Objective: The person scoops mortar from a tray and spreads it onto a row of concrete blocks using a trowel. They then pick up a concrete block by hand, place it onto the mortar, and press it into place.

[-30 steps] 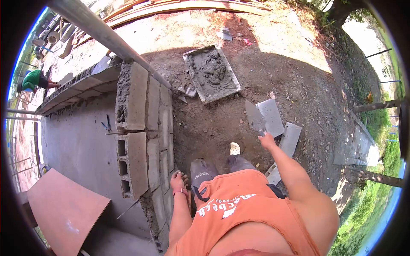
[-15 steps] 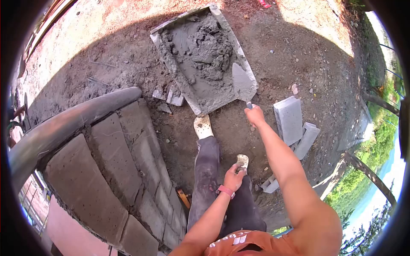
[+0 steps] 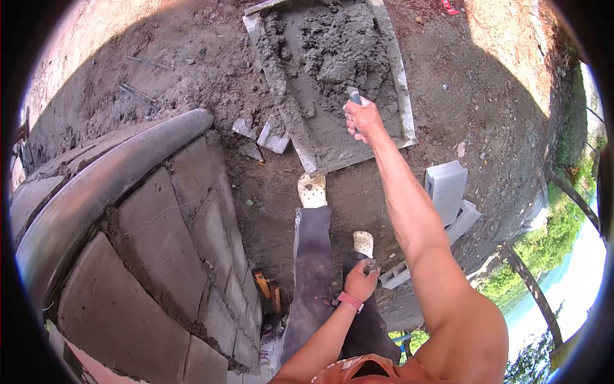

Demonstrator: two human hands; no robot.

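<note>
- My right hand (image 3: 363, 118) grips the trowel (image 3: 354, 96) handle, its blade sunk in the mortar (image 3: 342, 45) of the tray (image 3: 401, 83), top centre.
- My left hand (image 3: 360, 279), curled, rests on my leg (image 3: 369, 325), lower centre; I cannot tell whether it holds anything.

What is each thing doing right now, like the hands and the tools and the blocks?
tray: flat on the ground, part full.
mortar: wet heap inside it.
trowel: blade sunk in the mortar.
right hand: closed round the trowel handle.
left hand: curled, resting on the leg.
loose blocks: lying on the ground.
block wall: standing, mortared.
</note>
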